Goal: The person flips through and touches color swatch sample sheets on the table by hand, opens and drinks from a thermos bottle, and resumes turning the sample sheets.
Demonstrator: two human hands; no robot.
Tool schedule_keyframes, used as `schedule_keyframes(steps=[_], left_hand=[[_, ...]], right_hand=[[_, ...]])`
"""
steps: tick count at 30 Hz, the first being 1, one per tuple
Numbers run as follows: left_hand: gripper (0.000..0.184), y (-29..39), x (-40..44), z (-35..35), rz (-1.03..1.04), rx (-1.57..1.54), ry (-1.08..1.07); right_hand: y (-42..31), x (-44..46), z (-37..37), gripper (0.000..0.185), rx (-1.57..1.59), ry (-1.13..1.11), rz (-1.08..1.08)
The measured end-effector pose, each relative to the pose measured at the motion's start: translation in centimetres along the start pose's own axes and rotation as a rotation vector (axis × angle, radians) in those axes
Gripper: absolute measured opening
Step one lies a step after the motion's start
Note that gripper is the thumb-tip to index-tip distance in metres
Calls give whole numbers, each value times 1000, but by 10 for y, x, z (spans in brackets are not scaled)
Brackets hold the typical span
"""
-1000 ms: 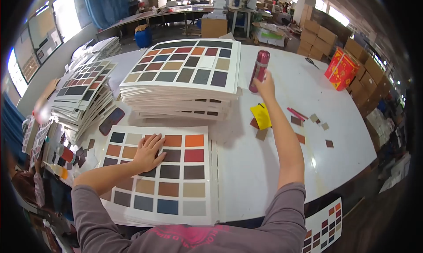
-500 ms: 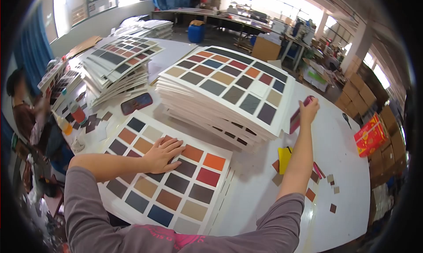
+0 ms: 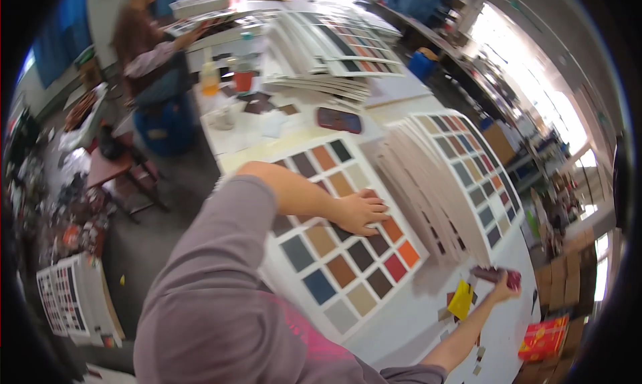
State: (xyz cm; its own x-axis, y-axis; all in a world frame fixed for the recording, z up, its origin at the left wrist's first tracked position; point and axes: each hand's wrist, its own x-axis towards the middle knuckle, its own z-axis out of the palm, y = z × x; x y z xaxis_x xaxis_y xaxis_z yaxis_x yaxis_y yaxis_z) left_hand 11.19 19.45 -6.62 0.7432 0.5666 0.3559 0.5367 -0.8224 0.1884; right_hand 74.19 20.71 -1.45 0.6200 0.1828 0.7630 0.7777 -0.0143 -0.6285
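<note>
A white sample board (image 3: 347, 318) with rows of coloured swatches lies in front of me. My left hand (image 3: 362, 212) rests palm down on it, fingers stretched out, covering some swatches. Off to the right, my right hand (image 3: 503, 290) is closed round the end of a dark red, oblong object (image 3: 487, 274); its exact kind is unclear. A yellow piece (image 3: 461, 299) and several small loose swatches (image 3: 444, 313) lie near that hand. Beyond the board rises a thick stack of similar swatch boards (image 3: 461, 177).
Farther back stand another stack of boards (image 3: 314, 46), a phone-like dark item (image 3: 339, 120), a red-labelled bottle (image 3: 243, 78) and a yellow-tipped bottle (image 3: 209, 83). A person (image 3: 144, 56) works at the far left. A red box (image 3: 543, 338) sits by cartons at right.
My view has swung left and tilted, bringing the other person and the floor into sight. My left hand stays on the board. The dark red object remains in my right hand.
</note>
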Motion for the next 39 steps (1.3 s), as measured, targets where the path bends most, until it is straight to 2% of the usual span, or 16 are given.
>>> schedule_keyframes(steps=[1,3,6,8,9,13,16,18,20,21,22,25,28,30,34,39], left_hand=[[53,-2,0,4,8,6,26],[51,-5,-2,15,17,6,101],[39,-10,2,21,23,-17,88],[34,-6,0,20,-15,-101,113],[36,8,2,20,-95,-135,157],[86,100,-10,-51,29,-520,309],[126,153,-48,-139,99,-587,351],[117,166,-85,-168,75,-633,700],[100,158,-145,-204,-141,-633,726],[84,152,-169,-205,-178,-440,908],[83,149,-199,-212,-310,-371,851],[80,140,-272,-208,-590,-52,788],[80,146,-333,-209,-721,-184,742],[81,155,-367,-216,-771,-348,600],[83,174,-403,-205,-774,-615,514],[78,172,-434,-189,-1002,-81,683]], right_hand=[[28,12,-1,88,8,67,-83],[-36,10,-43,80,-63,93,-62],[-111,29,-95,73,-28,143,-374],[-230,7,-133,65,133,88,-732],[-279,-6,-153,74,141,9,-691],[-447,-92,-204,73,606,-468,-464],[-534,-166,-227,69,783,-629,-538],[-548,-201,-219,69,923,-764,-556],[-572,-233,-199,73,1009,-678,-781],[-587,-237,-208,77,752,-1095,-760],[-604,-255,-196,60,921,-1111,-809],[-643,-304,-180,65,770,-1296,-1026],[-667,-368,-164,42,1054,-1380,-1003],[-668,-399,-158,41,1186,-1481,-962],[-678,-421,-164,46,1584,-1514,-1404],[-679,-437,-165,62,1400,-1623,-1181]])
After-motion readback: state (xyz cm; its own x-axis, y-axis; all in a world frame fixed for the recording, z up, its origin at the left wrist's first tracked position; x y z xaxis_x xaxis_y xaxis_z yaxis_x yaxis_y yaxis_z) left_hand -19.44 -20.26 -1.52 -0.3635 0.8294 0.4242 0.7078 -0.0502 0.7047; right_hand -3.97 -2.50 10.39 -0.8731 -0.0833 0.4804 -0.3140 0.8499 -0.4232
